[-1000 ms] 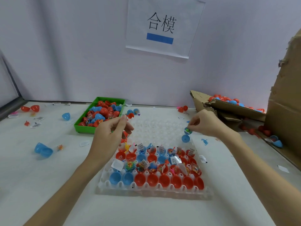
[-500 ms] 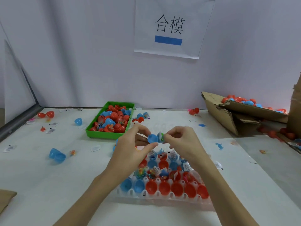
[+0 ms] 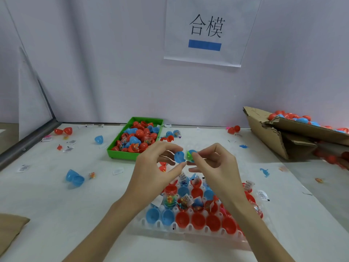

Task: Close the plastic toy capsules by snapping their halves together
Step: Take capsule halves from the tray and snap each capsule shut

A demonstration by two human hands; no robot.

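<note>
Left hand (image 3: 151, 173) pinches a blue plastic capsule half (image 3: 179, 157); right hand (image 3: 215, 165) pinches a second blue half holding a green toy (image 3: 190, 155). Halves touch, unsnapped, above the clear plastic tray (image 3: 188, 226). White tabletop (image 3: 56, 205); lavender wall bearing a paper sign (image 3: 207, 31).

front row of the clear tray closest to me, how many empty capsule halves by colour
Blue plastic capsule halves: 2
Red plastic capsule halves: 4
Total in view: 6
The right forearm covers the right end of that row in the clear plastic tray, so more may be hidden there.
</note>
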